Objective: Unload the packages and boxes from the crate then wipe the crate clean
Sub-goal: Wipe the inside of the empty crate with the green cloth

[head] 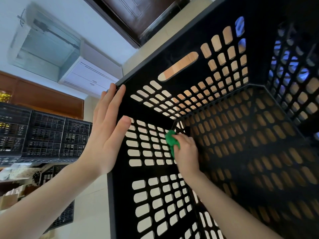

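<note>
A black plastic crate [120,169] fills the middle and right of the view, seen from its open side so that its slotted walls and slotted bottom all show. A long handle slot [178,66] is cut into the far wall, above rows of smaller openings. Wood-coloured surface shows through the bottom and the far wall, pale floor tiles [89,204] through the near-left wall, and something blue [240,26] through the slots at the upper right.

The left hand [107,133] is laid flat against the edge of the near-left wall, fingers straight and together, their tips at the top corner of the rim. The thumb lies across the inner face of that wall. It grasps nothing. Whether the palm presses on the outer face or only on the rim is hard to tell from this angle.

The right hand [187,152] reaches inside the crate, its fingers curled around a bunched green cloth [170,140]. The cloth is pushed into the lower corner where the near-left wall, the far wall and the bottom meet, and it touches the slotted wall there.

Off to the left, apart from this crate, a row of stacked black crates [44,135] stands against a brown wooden panel. Above them are a white cabinet-like unit [91,75] and a dark wooden door [138,16].
</note>
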`<state>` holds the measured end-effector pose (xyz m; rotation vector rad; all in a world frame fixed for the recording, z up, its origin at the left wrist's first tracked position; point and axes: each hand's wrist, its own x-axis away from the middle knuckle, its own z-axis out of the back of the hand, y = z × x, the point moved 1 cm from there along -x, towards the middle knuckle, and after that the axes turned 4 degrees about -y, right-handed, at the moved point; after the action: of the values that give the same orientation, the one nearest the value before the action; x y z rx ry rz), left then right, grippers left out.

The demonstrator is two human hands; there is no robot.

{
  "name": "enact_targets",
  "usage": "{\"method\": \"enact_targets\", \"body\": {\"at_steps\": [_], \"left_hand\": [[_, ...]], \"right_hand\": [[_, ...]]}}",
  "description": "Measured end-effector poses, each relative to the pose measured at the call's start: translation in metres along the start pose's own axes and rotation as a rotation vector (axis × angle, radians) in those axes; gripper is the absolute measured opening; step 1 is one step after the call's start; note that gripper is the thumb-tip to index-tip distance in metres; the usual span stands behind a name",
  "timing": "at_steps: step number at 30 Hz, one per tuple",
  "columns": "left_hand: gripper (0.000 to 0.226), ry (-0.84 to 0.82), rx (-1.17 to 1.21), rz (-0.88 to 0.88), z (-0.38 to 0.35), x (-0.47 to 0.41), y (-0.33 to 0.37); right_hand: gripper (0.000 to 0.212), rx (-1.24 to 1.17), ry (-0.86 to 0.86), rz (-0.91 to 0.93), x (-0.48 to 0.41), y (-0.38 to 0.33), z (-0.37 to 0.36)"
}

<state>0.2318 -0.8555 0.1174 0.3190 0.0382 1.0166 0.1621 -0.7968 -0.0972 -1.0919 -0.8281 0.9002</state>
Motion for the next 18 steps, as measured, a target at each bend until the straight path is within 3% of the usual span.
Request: {"method": "enact_targets", "body": {"at_steps": [2, 5, 10, 13, 15, 18], "left_hand": [[0.064, 0.005, 0.007, -0.004, 0.000, 0.000, 0.000], [0.064, -0.001, 0.003, 0.000, 0.001, -0.001, 0.000], [0.063, 0.006, 0.009, -0.031, -0.001, -0.001, -0.002], [0.062, 0.003, 0.014, -0.028, -0.001, -0.002, -0.003], [0.062, 0.007, 0.017, -0.023, 0.000, -0.001, -0.001], [0.063, 0.005, 0.022, -0.003, 0.001, -0.001, 0.000]], "right_hand": [[0.038, 0.055, -0.003, -0.030, -0.002, 0.007, -0.003], [0.036, -0.124, 0.043, -0.112, -0.012, -0.021, -0.001], [0.033, -0.401, 0.160, 0.303, -0.005, -0.114, 0.013], [0.038, -0.402, 0.168, 0.420, -0.011, -0.111, 0.008], [0.041, -0.310, 0.141, 0.372, -0.019, -0.079, 0.001], [0.040, -0.053, 0.055, 0.134, -0.024, -0.018, -0.005]]}}
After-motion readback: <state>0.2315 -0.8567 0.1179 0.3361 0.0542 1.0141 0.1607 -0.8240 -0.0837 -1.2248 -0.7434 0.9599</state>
